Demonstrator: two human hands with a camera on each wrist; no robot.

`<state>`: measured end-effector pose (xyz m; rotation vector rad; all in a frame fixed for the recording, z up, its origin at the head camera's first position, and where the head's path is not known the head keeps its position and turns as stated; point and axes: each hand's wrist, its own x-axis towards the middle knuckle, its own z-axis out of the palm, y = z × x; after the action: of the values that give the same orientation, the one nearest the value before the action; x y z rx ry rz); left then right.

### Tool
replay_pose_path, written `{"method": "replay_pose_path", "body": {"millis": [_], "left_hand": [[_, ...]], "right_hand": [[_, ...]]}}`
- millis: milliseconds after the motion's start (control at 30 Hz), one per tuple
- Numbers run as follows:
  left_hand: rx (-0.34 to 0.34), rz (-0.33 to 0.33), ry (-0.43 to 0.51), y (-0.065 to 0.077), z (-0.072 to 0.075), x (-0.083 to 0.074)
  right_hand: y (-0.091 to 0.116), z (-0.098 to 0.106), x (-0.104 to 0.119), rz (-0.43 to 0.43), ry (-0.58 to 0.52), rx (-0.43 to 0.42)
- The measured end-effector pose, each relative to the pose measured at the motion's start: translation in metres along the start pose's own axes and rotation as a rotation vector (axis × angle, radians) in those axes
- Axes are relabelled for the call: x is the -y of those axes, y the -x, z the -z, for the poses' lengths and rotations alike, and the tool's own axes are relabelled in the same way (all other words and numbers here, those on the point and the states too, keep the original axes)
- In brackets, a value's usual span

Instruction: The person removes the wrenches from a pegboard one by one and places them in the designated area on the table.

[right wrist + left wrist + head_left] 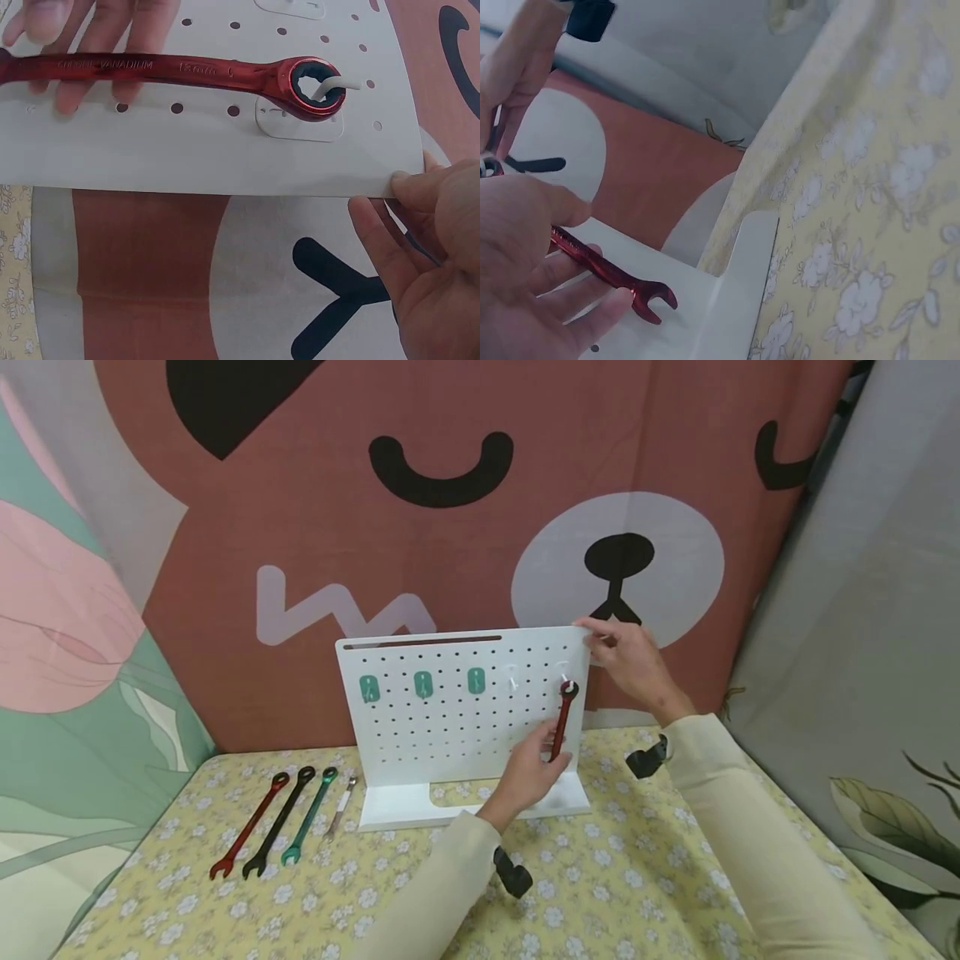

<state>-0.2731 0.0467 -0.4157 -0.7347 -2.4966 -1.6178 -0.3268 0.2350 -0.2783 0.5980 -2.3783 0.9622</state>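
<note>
A red combination wrench [561, 718] hangs upright at the right side of a white pegboard [450, 718]. Its ring end [313, 88] is over a white hook [339, 82], and its open jaw end [654, 298] points down. My left hand [522, 777] holds the lower handle, thumb in front and fingers behind. At the board's top right corner, my right hand [630, 664] pinches the edge between thumb and fingers. Left of the board lie another red wrench [251, 827], a black wrench [281, 822], a green wrench [311, 817] and a small silver-and-white tool [343, 808].
Three green hooks [423, 685] and a clear hook [513, 680] line the board's upper part. The board's white base [397, 806] stands on a yellow floral tablecloth [585, 893]. A printed bear curtain [450, 560] hangs close behind.
</note>
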Motion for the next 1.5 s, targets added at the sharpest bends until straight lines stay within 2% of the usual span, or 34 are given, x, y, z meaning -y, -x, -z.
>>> {"method": "replay_pose_path", "body": {"millis": [167, 433, 867, 1033, 1500], "left_hand": [[-0.037, 0.033, 0.065, -0.001, -0.001, 0.0], [-0.04, 0.053, 0.1, 0.0, -0.001, -0.003], [0.026, 0.071, 0.212, 0.002, -0.001, -0.009], [0.043, 0.058, 0.25, 0.003, -0.001, -0.011], [0.099, 0.058, 0.325, 0.003, 0.006, -0.016]], "right_hand": [[0.0, 0.0, -0.001, 0.01, -0.002, -0.003], [-0.001, 0.002, 0.001, 0.009, 0.0, -0.002], [-0.001, 0.002, 0.0, 0.001, 0.018, -0.006], [-0.001, 0.002, 0.0, -0.003, 0.007, -0.02], [0.002, 0.0, 0.002, -0.007, 0.001, -0.022]]}}
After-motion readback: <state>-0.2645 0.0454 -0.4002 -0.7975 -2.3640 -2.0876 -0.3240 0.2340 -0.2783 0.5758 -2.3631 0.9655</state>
